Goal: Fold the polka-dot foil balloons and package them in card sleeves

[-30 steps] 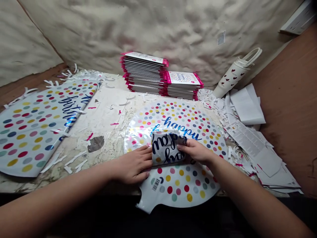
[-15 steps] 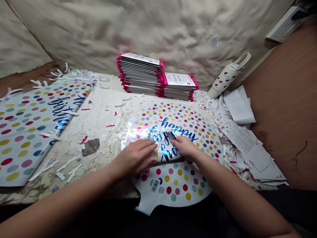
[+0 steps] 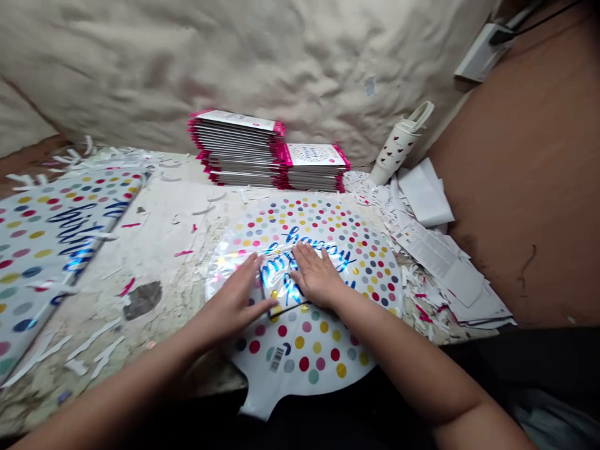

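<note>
A flat white foil balloon with coloured dots, blue lettering and a barcode lies at the front of the table, its tail hanging past the edge. On it rests a folded foil balloon of the same print, now a small shiny bundle. My right hand lies flat over the bundle's right part, palm down with fingers stretched out, and hides that side. My left hand touches the bundle's left edge, fingers extended and thumb spread towards its front corner.
Dotted foil balloons lie flat at the left. Two stacks of pink-edged packets stand by the back wall. A white tumbler leans at the back right, beside loose papers. Paper shreds are scattered about. A power strip hangs upper right.
My right hand has gone from gripping the bundle's right edge to lying flat on top. My left hand has moved from its top to its left edge. The view has swung right.
</note>
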`<state>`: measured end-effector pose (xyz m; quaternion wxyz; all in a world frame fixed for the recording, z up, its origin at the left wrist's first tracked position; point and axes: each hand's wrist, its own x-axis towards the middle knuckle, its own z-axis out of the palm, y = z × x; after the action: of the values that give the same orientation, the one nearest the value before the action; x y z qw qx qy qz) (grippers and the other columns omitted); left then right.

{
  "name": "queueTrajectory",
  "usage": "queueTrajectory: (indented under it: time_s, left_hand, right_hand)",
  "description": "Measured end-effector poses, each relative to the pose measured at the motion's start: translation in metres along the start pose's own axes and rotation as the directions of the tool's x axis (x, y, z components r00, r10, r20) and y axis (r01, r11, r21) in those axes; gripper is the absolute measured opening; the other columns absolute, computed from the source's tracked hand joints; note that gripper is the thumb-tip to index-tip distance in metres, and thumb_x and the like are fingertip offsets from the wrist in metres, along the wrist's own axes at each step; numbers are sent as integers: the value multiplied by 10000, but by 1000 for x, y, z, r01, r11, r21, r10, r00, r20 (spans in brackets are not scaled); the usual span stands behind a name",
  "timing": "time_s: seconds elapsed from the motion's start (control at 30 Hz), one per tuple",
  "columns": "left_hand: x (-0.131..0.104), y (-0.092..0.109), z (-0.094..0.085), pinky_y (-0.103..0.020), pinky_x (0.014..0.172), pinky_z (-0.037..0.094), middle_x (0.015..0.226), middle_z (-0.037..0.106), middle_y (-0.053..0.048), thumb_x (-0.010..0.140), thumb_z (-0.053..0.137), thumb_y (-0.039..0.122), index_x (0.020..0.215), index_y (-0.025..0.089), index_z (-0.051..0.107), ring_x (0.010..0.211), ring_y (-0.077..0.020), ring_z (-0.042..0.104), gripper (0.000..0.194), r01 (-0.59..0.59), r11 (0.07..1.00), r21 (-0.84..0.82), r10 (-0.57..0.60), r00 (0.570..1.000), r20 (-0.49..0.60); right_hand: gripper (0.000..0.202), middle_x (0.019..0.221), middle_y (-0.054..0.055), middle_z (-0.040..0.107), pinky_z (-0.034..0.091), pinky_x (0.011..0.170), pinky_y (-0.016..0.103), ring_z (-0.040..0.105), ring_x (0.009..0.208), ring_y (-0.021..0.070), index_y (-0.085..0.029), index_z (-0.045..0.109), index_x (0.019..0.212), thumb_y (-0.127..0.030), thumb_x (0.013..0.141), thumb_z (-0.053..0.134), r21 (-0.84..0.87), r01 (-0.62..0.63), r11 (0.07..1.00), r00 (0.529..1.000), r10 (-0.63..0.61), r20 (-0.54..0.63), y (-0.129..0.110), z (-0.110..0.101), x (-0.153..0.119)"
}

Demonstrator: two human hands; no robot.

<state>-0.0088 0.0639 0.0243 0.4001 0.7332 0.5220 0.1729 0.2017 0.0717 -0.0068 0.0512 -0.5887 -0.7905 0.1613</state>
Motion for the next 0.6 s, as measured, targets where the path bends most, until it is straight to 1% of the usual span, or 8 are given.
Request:
queueTrajectory:
  time_s: [0.1, 0.17, 0.27, 0.33, 0.4, 0.47, 0.53, 0.6]
  left_hand:
    - [-13, 18, -10, -384, 933, 466, 1316, 490, -146, 723, 629, 512, 1274, 194, 417, 1163, -271, 513, 671, 387, 732, -561, -358, 919, 167]
    - [-14, 28, -10, -324, 807, 529, 1072, 643, -107, 676, 713, 436, 1144, 193, 503, 962, -230, 634, 567, 552, 552, -625, -416, 832, 367]
    - [-3, 41, 1, -185, 485, 479, 585, 595, 38, 676, 732, 353, 830, 180, 549, 512, -103, 587, 295, 606, 551, -574, -378, 794, 476]
    - [7, 49, 8, -163, 416, 421, 490, 522, 77, 710, 695, 321, 742, 183, 513, 422, -78, 513, 230, 594, 570, -567, -385, 803, 455]
    - [13, 56, 9, -206, 551, 501, 598, 600, 58, 741, 638, 270, 815, 189, 522, 547, -109, 595, 160, 563, 561, -607, -388, 826, 408]
    - [15, 60, 5, -274, 767, 513, 779, 662, 28, 752, 581, 207, 917, 194, 524, 746, -146, 644, 175, 501, 563, -658, -339, 865, 370]
    - [13, 60, -3, -331, 833, 494, 862, 673, 19, 764, 554, 197, 990, 217, 513, 802, -169, 646, 231, 426, 594, -683, -257, 904, 341]
    - [8, 58, -11, -367, 827, 494, 925, 678, 19, 782, 570, 252, 1085, 270, 500, 812, -182, 646, 311, 349, 651, -674, -181, 934, 308]
  right_hand:
    - [602, 1511, 67, 99, 16, 1111, 477, 69, 1388, 200, -133, 157, 1436, -454, 930, 212, 56, 2, 998, 1000, -2, 9, 2, -2, 2]
    - [606, 1505, 85, 125, 14, 1108, 482, 82, 1386, 214, -115, 182, 1430, -456, 930, 211, 91, 21, 996, 1000, -20, -12, 0, -4, 2]
    - [616, 1496, 37, 189, 102, 1118, 422, 161, 1371, 215, -179, 237, 1419, -508, 902, 292, 114, 44, 993, 998, -39, -42, 5, -17, -3]
    - [625, 1506, -12, 159, 177, 1106, 369, 157, 1373, 204, -248, 209, 1426, -497, 878, 376, 97, -75, 992, 990, 86, -111, 25, -36, -11]
    - [686, 1520, 35, 80, 185, 1092, 421, 79, 1384, 249, -216, 129, 1445, -398, 863, 444, 90, -346, 934, 906, 358, -228, 62, -60, -24]
    - [772, 1494, 206, 76, 161, 1034, 584, 47, 1362, 380, -69, 106, 1436, -271, 813, 514, 110, -586, 802, 752, 590, -293, 109, -85, -42]
    - [701, 1378, 311, 315, 277, 947, 613, 270, 1281, 450, -3, 300, 1365, -189, 748, 573, 128, -706, 696, 651, 710, -269, 151, -105, -60]
    - [487, 1185, 281, 541, 383, 882, 543, 482, 1136, 417, -36, 512, 1218, -151, 747, 553, 134, -743, 656, 617, 749, -241, 173, -118, -73]
